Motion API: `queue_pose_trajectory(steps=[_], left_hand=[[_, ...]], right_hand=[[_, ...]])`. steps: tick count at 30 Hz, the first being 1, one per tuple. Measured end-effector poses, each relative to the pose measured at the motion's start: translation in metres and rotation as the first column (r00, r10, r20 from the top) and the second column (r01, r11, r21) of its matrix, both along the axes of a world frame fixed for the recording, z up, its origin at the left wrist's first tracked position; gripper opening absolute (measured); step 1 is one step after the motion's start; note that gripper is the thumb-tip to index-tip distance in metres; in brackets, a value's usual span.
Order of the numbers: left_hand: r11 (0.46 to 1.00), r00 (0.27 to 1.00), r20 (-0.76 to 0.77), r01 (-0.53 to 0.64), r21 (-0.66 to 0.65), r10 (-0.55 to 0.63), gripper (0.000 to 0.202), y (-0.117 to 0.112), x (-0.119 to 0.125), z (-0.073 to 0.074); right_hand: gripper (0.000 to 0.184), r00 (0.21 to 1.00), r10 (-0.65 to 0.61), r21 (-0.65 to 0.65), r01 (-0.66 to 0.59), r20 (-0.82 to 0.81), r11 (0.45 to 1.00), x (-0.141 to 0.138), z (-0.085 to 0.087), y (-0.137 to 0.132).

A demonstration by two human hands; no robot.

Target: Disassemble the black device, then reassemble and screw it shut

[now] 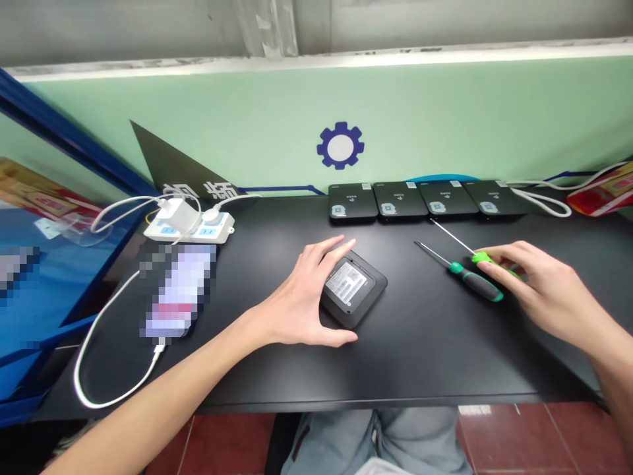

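Note:
A black set-top box (373,285) lies on the desk, its underside with a white label (349,284) facing up. My left hand (309,300) is spread around its left side, fingers over the far edge and thumb by the near corner. My right hand (544,284) has its fingers closed on the bright green handle of a screwdriver (482,257), whose thin shaft points up and left. Just left of that hand lies a second screwdriver (477,282) with a dark green and black handle. Part of the held handle is hidden by my fingers.
Several similar black boxes (399,198) stand in a row along the green back panel (237,145). At left are a white power strip (190,231) with plugs and a phone (180,290) on a white cable (79,363). The desk's front edge (346,402) runs above my lap.

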State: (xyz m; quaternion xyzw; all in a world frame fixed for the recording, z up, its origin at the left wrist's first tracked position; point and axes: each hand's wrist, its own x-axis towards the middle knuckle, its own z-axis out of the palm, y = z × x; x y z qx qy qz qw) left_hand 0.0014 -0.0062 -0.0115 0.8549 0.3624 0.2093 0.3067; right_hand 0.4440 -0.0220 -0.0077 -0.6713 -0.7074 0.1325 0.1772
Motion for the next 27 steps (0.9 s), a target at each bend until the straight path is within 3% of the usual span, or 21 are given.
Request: queue_pose_trajectory(steps=[4, 10, 15, 19, 22, 24, 25, 27], left_hand=[[0.998, 0.998, 0.001, -0.068, 0.000, 0.068, 0.146, -0.001, 0.003, -0.004], [1.000, 0.999, 0.044, 0.005, -0.008, -0.005, 0.143, 0.001, -0.002, 0.000], [0.998, 0.999, 0.011, -0.052, -0.036, 0.053, 0.148, 0.004, -0.003, -0.004], [0.998, 0.999, 0.007, -0.050, -0.043, 0.050, 0.141, 0.005, -0.004, -0.005], [0.997, 0.999, 0.017, -0.049, -0.056, 0.050, 0.139, 0.005, -0.004, -0.003], [0.997, 0.999, 0.016, -0.050, -0.067, 0.051, 0.139, 0.005, -0.005, -0.002], [0.996, 0.999, 0.014, -0.051, -0.070, 0.052, 0.139, 0.005, -0.005, -0.001], [0.996, 0.999, 0.005, -0.051, -0.072, 0.052, 0.138, 0.007, -0.006, -0.001]], right_hand=[[0.057, 1.000, 0.010, -0.023, -0.010, 0.000, 1.000, -0.005, 0.001, 0.005], [0.049, 1.000, 0.003, -0.044, -0.003, 0.006, 0.999, -0.007, 0.003, 0.007], [0.049, 0.999, -0.031, -0.029, 0.031, 0.012, 0.999, -0.008, 0.002, 0.008], [0.042, 0.999, -0.048, 0.049, 0.048, 0.012, 0.998, -0.022, 0.017, 0.006], [0.035, 0.994, -0.106, 0.240, 0.110, -0.030, 0.965, -0.052, 0.039, -0.015], [0.023, 0.986, -0.057, 0.286, 0.100, -0.156, 0.953, -0.079, 0.050, -0.044], [0.021, 0.948, 0.104, 0.298, -0.011, -0.300, 0.955, -0.091, 0.053, -0.063], [0.029, 0.866, 0.316, 0.269, -0.222, -0.388, 0.937, -0.114, 0.051, -0.104]])
